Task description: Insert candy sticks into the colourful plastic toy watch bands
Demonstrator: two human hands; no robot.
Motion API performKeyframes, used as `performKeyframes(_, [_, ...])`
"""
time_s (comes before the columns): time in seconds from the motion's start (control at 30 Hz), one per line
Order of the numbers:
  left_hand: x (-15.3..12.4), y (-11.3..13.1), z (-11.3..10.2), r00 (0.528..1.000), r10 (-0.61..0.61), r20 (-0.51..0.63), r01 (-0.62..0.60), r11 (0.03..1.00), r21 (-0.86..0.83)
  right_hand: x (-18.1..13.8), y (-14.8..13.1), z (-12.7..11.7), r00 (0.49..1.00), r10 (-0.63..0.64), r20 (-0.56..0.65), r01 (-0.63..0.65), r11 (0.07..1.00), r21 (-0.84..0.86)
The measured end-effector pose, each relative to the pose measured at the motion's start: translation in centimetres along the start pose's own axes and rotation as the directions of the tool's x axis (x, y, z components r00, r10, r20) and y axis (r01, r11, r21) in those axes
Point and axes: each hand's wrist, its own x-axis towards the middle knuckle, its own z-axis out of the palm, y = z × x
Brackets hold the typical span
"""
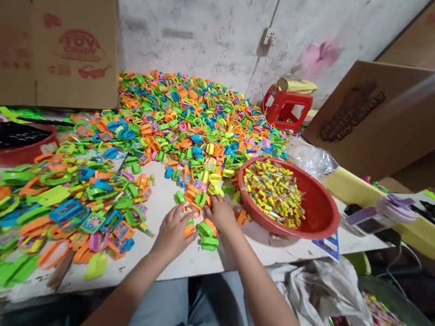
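Observation:
My left hand (173, 236) is low over the white tabletop, its fingers curled around an orange and green toy watch (189, 228). Close beside it, my right hand (222, 214) has bent fingers closed on an orange toy watch (208, 200) at the near edge of a small cluster; its fingertips are partly hidden. Green toy watches (208, 242) lie just under my right wrist. To the right stands a red basin (319, 209) holding many small yellow wrapped candies (273, 191).
A large heap of colourful toy watches (193, 109) reaches the wall, with more spread at left (81, 213). Cardboard boxes (49, 48) (373, 116) stand on both sides. A red stool (288, 108) is at the back. A lilac-handled container (383, 214) and plastic bags (312, 294) are at right.

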Motion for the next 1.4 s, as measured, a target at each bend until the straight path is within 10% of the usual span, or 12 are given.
performKeyframes(0.6, [-3.1,-1.5,-0.7,0.982,0.159,0.105,-0.140,0.977,-0.164,-6.7,0.9,-0.7,0.998,-0.066,0.012,0.063,0.989,0.136])
performKeyframes(0.87, [-4.1,-1.3,-2.2,0.996,0.090,-0.017,-0.089,0.911,-0.403,-9.6,1.0,-2.2,0.984,0.023,-0.174,0.036,0.945,0.325])
performKeyframes(0.97, [-5.0,-0.1,-3.5,0.990,-0.138,-0.010,0.097,0.739,-0.667,-11.5,0.6,-2.7,0.961,0.079,-0.266,0.088,0.822,0.563])
performKeyframes(1.07, [-6.0,1.5,-4.4,0.905,-0.367,0.215,0.343,0.329,-0.880,-13.7,-0.5,-2.5,0.967,0.152,-0.204,0.055,0.658,0.751])
performKeyframes(1.23, [-6.9,3.3,-5.4,0.768,-0.296,0.568,0.570,-0.087,-0.817,-15.9,-2.8,-1.8,0.979,0.204,-0.002,-0.062,0.309,0.949])
performKeyframes(1.4, [-6.8,4.5,-6.6,0.804,-0.225,0.550,0.497,-0.254,-0.830,-16.3,-5.0,-3.1,0.989,0.143,-0.032,-0.007,0.265,0.964])
